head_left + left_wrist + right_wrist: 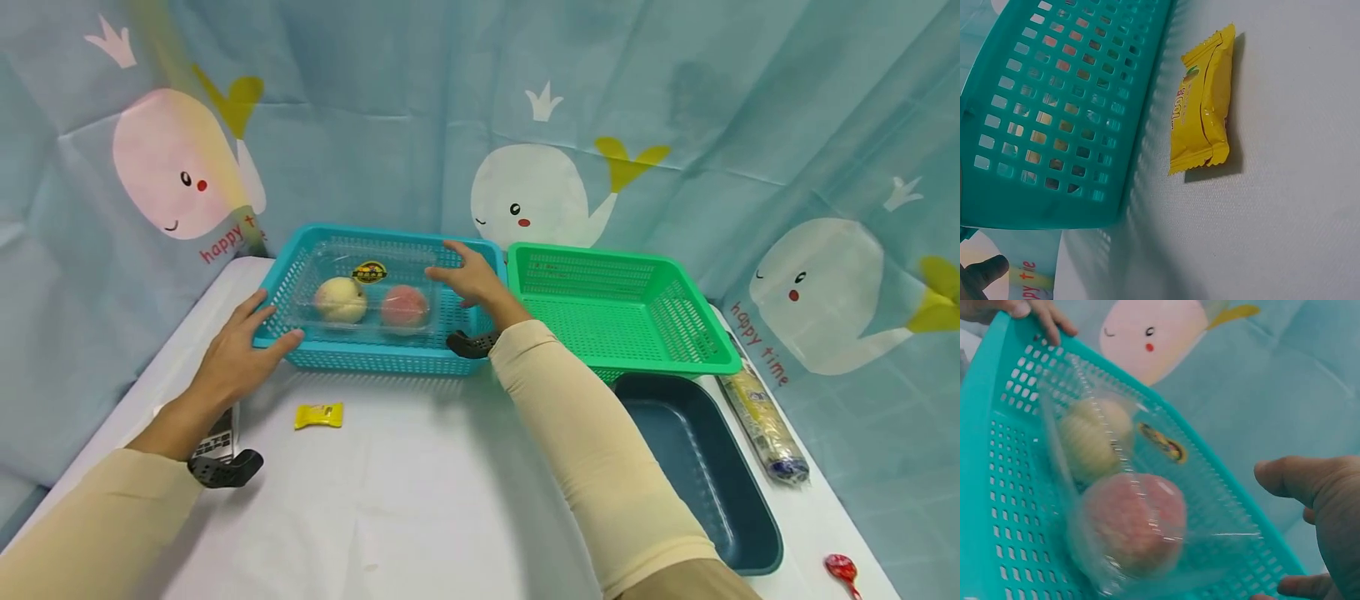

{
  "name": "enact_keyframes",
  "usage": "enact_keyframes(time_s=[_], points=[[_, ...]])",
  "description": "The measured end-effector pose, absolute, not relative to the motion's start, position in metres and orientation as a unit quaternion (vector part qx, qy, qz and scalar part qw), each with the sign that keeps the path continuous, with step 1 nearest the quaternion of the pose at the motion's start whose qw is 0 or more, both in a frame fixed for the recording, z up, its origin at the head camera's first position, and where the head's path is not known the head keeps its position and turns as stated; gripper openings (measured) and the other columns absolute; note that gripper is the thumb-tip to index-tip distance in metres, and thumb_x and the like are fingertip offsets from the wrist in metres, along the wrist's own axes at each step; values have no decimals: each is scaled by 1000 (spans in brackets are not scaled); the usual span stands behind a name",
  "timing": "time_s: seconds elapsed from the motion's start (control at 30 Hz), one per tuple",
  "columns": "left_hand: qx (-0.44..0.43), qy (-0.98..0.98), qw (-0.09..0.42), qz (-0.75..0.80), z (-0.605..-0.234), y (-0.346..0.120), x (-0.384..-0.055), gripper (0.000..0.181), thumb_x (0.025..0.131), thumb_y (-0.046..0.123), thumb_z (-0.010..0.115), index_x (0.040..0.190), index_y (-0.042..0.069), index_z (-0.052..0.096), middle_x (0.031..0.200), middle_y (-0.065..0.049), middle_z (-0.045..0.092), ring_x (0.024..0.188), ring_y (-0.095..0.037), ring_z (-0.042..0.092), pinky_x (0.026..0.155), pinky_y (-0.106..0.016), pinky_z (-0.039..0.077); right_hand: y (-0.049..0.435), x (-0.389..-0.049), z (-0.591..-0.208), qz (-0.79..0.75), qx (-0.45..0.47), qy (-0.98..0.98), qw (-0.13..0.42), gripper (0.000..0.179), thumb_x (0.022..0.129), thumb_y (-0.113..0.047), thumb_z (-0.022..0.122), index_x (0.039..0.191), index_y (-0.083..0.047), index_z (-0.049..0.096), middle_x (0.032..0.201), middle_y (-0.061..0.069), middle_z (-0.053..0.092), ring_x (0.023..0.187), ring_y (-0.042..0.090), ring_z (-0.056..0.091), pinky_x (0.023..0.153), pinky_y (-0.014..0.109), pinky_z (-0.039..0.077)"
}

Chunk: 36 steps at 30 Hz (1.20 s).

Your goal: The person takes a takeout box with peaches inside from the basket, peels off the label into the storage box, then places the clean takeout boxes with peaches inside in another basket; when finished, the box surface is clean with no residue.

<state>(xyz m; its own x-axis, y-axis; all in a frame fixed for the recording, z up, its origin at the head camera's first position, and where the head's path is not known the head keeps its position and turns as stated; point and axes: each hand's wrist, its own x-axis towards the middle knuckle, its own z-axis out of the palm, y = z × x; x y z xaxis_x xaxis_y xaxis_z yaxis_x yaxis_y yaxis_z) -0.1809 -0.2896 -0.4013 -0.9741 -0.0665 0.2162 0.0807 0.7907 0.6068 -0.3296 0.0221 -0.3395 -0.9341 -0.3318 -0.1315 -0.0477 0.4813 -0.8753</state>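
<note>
A clear plastic box [367,304] with a dark-and-yellow label lies inside the blue basket [390,360]. Through its lid show a pale yellow peach [341,300] and a pinkish one [405,307]. My left hand [238,346] is at the basket's left end, fingers spread at the rim and thumb by the front corner; the right wrist view shows its fingers over the rim. Over the basket's right part, just right of the box, is my right hand [471,275], thumb and fingers apart with nothing between them.
A yellow candy packet [1202,106] lies in front of the basket. To the right stand a green basket [600,325] and a dark blue tub [697,467]. Beyond them are a long wrapped package [765,417] and a red lollipop [842,568]. A printed packet [217,437] is partly hidden under my left wrist.
</note>
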Motion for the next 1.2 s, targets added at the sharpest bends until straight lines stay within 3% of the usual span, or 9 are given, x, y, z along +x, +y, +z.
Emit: enact_keyframes(time_s=[0.2,0.37,0.5,0.8,1.07,1.2], points=[[-2,-938,106,-330,-402,-286,-181,80,96,49,52,147,-8,28,159,-14,7,140,-45,11,105,-69,16,10,-328,-353,-529,-81,828,165,75,89,-38,70,152,-33,30,157,2,19,129,32,42,88,55,49],[-1,-938,110,-330,-401,-283,-181,80,96,49,52,147,-8,29,159,-14,8,140,-45,11,104,-69,16,4,-327,-360,-532,-84,824,177,75,89,-36,70,152,-33,30,158,3,19,130,34,40,84,53,52],[0,-938,112,-329,-400,-283,-181,80,96,50,52,147,-7,29,159,-14,8,140,-45,12,104,-69,16,1,-327,-364,-539,-76,820,178,73,90,-29,70,152,-31,31,157,4,20,129,34,41,79,50,55],[7,-938,111,-328,-399,-285,-181,80,96,50,51,147,-7,28,159,-14,8,140,-45,12,104,-69,16,-5,-327,-365,-570,-70,796,192,72,91,-9,68,151,-30,34,155,4,24,128,32,42,83,50,52],[13,-938,112,-327,-398,-286,-181,80,96,51,51,148,-6,28,159,-15,8,140,-46,12,103,-70,17,-2,-325,-364,-653,-86,733,169,66,89,-1,63,146,-23,37,140,16,36,98,31,52,70,46,51],[14,-938,112,-328,-398,-287,-180,80,96,51,51,148,-6,28,159,-15,8,140,-46,12,103,-70,17,0,-321,-360,-661,-81,730,153,66,86,1,63,144,-21,40,142,10,30,89,28,50,69,44,53]])
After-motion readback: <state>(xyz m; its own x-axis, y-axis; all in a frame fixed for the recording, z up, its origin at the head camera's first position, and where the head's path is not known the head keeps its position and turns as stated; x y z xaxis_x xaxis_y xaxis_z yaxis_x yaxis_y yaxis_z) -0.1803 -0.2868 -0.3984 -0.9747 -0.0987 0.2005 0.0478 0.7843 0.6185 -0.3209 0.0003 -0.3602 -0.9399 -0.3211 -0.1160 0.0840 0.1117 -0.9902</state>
